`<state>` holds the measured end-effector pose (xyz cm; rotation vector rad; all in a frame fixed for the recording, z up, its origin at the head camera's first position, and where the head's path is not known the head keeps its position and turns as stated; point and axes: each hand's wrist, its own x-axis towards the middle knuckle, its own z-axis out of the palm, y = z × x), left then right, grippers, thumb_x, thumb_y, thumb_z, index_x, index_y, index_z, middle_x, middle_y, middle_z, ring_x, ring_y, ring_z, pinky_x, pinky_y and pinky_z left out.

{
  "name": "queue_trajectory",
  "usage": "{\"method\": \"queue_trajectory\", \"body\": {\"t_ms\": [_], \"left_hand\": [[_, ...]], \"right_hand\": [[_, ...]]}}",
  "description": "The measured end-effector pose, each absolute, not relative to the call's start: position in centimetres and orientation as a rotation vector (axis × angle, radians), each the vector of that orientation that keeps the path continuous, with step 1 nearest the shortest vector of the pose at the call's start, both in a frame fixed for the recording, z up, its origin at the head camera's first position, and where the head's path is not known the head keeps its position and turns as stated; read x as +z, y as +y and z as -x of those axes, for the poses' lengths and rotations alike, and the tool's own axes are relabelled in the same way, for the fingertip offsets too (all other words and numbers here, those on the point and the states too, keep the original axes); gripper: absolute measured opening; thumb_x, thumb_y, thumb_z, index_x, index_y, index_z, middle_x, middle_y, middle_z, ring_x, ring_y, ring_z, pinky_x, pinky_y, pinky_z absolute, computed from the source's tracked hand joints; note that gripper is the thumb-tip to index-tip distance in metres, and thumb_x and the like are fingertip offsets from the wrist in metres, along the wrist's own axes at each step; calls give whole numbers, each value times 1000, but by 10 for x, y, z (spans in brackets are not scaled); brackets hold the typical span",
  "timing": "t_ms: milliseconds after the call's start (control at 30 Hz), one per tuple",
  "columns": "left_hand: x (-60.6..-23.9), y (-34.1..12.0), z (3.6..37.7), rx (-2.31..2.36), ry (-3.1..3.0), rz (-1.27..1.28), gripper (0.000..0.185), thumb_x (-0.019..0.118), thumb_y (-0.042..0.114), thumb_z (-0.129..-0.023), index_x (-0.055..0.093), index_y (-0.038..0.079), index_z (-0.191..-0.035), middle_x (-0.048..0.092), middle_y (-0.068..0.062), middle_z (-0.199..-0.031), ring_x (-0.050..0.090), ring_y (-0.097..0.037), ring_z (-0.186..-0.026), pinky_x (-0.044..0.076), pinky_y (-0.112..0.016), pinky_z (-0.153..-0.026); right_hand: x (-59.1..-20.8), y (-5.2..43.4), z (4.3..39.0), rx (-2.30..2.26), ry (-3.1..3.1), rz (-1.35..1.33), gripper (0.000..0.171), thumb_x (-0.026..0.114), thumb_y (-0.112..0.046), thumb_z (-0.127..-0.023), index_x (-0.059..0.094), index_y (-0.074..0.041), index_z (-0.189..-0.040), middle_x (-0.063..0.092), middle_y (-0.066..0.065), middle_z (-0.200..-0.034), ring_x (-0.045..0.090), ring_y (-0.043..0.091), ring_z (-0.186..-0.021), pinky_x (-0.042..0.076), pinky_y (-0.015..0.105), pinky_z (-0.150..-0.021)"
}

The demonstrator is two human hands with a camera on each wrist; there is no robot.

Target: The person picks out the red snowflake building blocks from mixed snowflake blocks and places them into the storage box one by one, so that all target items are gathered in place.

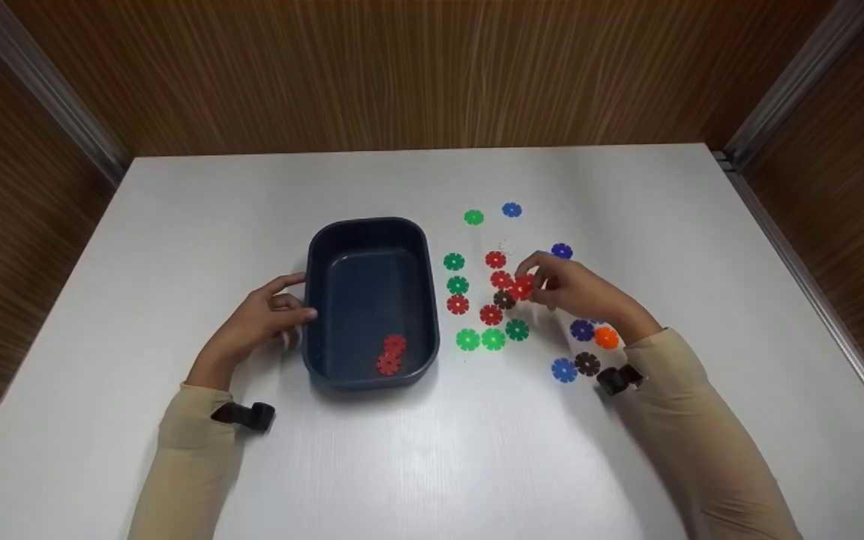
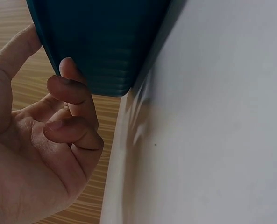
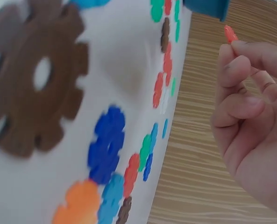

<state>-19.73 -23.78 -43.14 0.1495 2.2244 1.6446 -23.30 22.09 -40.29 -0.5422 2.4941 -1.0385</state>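
A dark blue tray point(image 1: 372, 300) stands left of the scattered discs, with two red notched discs point(image 1: 388, 364) lying at its near right corner. My left hand point(image 1: 263, 319) holds the tray's left rim, thumb over the edge and fingers bent against the outer side. In the left wrist view, the thumb meets the rim of the tray point(image 2: 96, 46). Between thumb and fingertips, my right hand point(image 1: 578, 289) pinches a red notched disc point(image 1: 521, 287) above other discs. The right wrist view shows this disc point(image 3: 230, 34) edge-on at the fingertips.
Red discs point(image 1: 496, 259), green discs point(image 1: 467, 340) and a brown disc point(image 1: 504, 299) lie on the white table point(image 1: 402, 465) between tray and right hand. An orange disc point(image 1: 606, 337), blue disc point(image 1: 564, 370) and another brown disc point(image 1: 587, 364) lie near the right wrist. Wooden panels point(image 1: 417, 75) border the table.
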Motion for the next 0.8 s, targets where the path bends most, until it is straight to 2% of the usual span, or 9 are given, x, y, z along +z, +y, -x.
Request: {"method": "queue_trajectory", "body": {"t_ms": [133, 367, 600, 800], "left_hand": [[-432, -238, 198, 1651, 2224, -158, 72, 69, 17, -89, 31, 9, -150, 60, 8, -81, 55, -10, -64, 42, -26, -58], [-432, -237, 198, 1643, 2239, -152, 70, 70, 17, -89, 34, 10, -149, 60, 8, -81, 54, -11, -64, 41, -25, -58], [-434, -236, 198, 1638, 2238, -160, 70, 69, 17, -89, 33, 9, -149, 61, 8, -81, 54, -10, -65, 42, -26, -59], [-433, -232, 201, 1637, 2242, -168, 70, 70, 18, -89, 34, 10, -149, 60, 8, -82, 54, -11, -65, 43, -26, -59]], "right_hand": [[-402, 216, 234, -1115, 2451, 548, 31, 57, -8, -95, 53, -12, -125, 60, 13, -100, 56, 30, -82, 51, 33, -73], [-401, 202, 235, -1234, 2388, 602, 32, 55, -4, -94, 52, -9, -126, 62, 18, -99, 58, 41, -87, 51, 28, -72], [-404, 169, 233, -1356, 2342, 565, 32, 57, -6, -95, 53, -9, -127, 58, 11, -97, 58, 34, -84, 54, 36, -77], [-404, 145, 226, -1393, 2352, 645, 32, 57, -4, -93, 55, -8, -125, 60, 12, -98, 57, 29, -81, 53, 29, -74]]}}
